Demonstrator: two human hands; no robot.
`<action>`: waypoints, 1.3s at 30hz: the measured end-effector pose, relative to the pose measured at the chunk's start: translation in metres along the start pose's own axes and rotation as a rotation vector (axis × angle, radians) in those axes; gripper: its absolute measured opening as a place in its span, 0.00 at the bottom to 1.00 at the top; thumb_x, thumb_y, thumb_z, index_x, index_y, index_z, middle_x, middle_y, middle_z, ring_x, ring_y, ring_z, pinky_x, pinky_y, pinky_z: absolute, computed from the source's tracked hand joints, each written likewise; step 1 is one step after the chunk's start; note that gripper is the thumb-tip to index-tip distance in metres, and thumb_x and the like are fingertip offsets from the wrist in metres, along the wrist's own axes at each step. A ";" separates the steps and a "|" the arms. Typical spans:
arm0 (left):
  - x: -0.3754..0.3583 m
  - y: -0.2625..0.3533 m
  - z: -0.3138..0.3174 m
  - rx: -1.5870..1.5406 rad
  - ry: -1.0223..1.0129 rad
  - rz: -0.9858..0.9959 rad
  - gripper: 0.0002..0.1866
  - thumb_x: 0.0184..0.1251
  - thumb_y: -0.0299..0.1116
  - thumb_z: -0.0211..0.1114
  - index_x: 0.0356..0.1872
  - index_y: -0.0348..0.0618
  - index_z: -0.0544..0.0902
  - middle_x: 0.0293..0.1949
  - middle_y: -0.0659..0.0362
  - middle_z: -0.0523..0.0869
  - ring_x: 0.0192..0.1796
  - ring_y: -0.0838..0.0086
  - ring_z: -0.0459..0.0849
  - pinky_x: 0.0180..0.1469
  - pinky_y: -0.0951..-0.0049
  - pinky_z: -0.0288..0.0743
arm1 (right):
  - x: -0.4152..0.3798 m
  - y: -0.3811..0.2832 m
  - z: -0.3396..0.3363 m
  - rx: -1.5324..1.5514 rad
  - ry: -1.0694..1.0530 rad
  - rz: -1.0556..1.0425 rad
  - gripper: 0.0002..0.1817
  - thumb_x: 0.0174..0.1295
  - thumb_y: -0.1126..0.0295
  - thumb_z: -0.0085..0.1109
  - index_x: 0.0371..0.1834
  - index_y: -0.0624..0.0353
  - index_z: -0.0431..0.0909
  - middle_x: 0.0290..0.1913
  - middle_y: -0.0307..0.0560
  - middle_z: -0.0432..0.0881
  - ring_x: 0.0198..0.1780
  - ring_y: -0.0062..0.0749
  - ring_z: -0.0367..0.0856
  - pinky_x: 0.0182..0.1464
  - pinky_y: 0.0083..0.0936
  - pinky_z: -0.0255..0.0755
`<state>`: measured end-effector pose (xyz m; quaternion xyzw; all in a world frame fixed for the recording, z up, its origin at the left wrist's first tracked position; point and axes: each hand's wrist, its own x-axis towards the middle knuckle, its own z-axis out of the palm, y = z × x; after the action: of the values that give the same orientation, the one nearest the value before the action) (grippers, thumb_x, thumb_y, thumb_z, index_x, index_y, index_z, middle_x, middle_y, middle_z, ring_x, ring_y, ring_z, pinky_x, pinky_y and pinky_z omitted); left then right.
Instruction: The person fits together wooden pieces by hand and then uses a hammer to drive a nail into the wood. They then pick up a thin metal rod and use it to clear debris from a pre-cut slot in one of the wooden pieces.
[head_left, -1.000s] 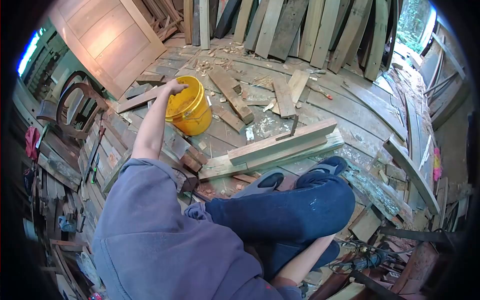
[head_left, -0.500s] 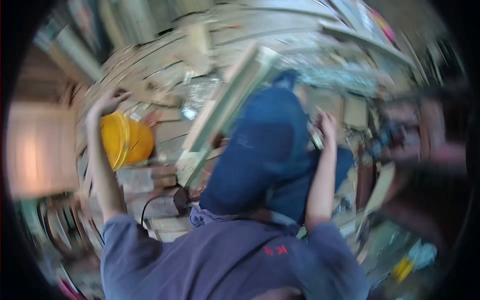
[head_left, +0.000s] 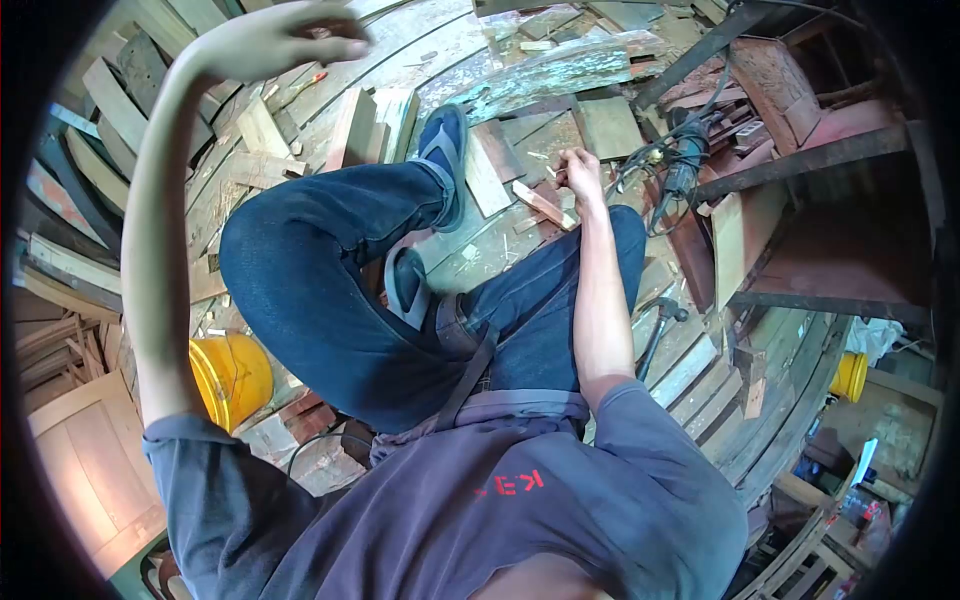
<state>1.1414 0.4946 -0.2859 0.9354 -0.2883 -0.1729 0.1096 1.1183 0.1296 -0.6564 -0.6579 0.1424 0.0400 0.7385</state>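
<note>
My left hand [head_left: 285,42] is raised at the upper left with its thumb and fingers apart and nothing visible between them. Above my bent knee, near the middle right, my right hand [head_left: 582,176] has its fingers curled together; anything in them is too small to make out. A narrow wood strip [head_left: 543,206] lies just below its fingers, beside a pale board [head_left: 484,178]. To the right of that hand rests a corded power tool [head_left: 685,165]. A hammer [head_left: 660,325] lies on the planks beside my right forearm.
A yellow bucket [head_left: 232,378] stands by my left upper arm. Wood blocks [head_left: 352,128] and offcuts lie around my feet. At the right is a dark-framed stand [head_left: 840,155]; a panelled wooden door [head_left: 95,465] lies at the lower left.
The view has turned and sharpened. My left hand is now higher and nearer the camera. The long wooden piece beside my leg no longer shows the same way; my legs appear farther left.
</note>
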 end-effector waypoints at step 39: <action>0.141 0.061 0.112 0.059 -0.565 0.133 0.26 0.69 0.54 0.60 0.53 0.41 0.82 0.49 0.49 0.86 0.53 0.60 0.83 0.58 0.63 0.73 | -0.046 0.129 0.077 -1.491 -0.695 0.533 0.18 0.52 0.72 0.63 0.48 0.52 0.87 0.55 0.41 0.86 0.57 0.33 0.84 0.51 0.32 0.80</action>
<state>1.1766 0.3519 -0.4064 0.8318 -0.3732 -0.4108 0.0089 1.0548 0.2281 -0.7605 -0.8658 -0.0053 0.4937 0.0818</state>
